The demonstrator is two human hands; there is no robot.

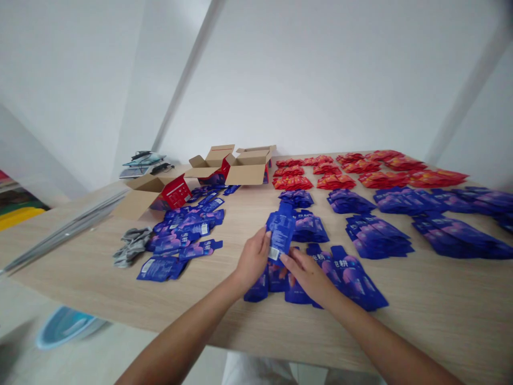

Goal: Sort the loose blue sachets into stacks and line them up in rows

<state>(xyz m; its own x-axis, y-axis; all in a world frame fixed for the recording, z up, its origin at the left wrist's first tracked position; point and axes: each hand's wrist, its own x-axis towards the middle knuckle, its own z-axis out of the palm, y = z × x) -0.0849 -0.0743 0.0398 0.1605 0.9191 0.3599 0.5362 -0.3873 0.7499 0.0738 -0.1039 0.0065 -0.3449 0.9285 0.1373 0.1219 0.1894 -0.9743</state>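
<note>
Between my two hands I hold up a blue pouch [281, 231], its printed back with a white barcode facing me. My left hand [254, 258] pinches its left edge with the thumb in front. My right hand [306, 271] grips its lower right corner, fingers partly behind it. Below and beside the hands, a row of overlapping blue pouches [356, 280] lies on the table near its front edge. Just behind the held pouch sits a fanned stack of blue pouches [310, 229]. To the left is a loose heap of blue pouches [176, 235].
Several open cardboard boxes [248, 174] stand at the back left. Red pouch stacks [334, 181] lie in rows along the back right, with blue stacks [377, 235] before them. A grey cloth [132, 246] and thin rods [68, 230] lie left. A blue basin [66, 326] is on the floor.
</note>
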